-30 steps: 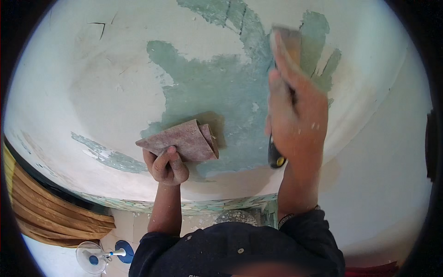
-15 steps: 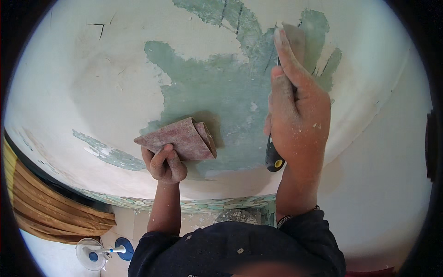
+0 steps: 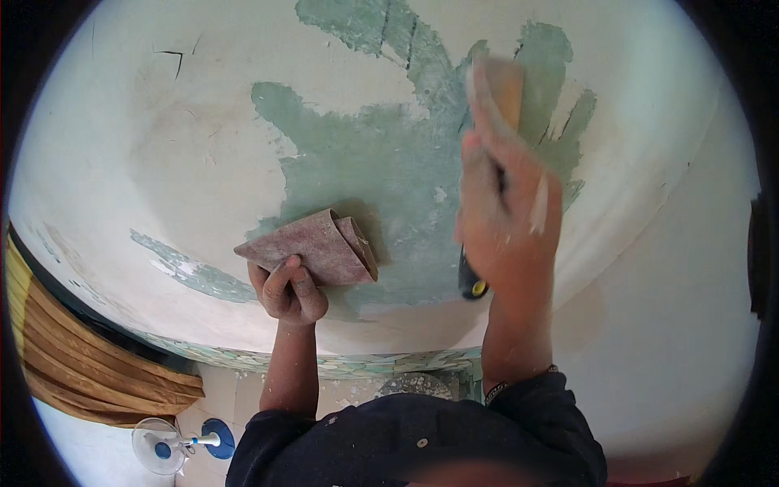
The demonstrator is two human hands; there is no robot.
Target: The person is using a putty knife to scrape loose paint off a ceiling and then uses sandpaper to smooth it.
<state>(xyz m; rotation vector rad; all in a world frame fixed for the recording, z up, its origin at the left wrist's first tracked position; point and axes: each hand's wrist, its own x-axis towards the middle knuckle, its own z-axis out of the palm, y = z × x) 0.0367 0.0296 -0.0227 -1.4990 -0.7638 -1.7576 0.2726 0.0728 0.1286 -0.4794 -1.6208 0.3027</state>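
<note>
My right hand [image 3: 511, 203] is wrapped round the dark handle of a putty knife [image 3: 506, 91], forefinger stretched along its wide blade. The blade lies at the wall near the upper edge of a bare green patch [image 3: 357, 170], and the hand is smeared by motion. Lower left, my left hand [image 3: 294, 292] grips a folded sheet of reddish-brown sandpaper [image 3: 312, 250] between thumb and fingers, in front of the wall. White dust and flakes cling to both hands.
Cream paint [image 3: 195, 138] with a few cracks surrounds the green areas. Below run a tiled strip [image 3: 324, 364] and a floor with paint chips round a dark round object [image 3: 418, 383]. Lower left are a brown curtain [image 3: 89, 349] and a blue-and-white fan [image 3: 162, 446].
My right hand and the putty knife have shifted a little left, and the blade has come slightly down the wall. My left hand with the sandpaper has hardly moved.
</note>
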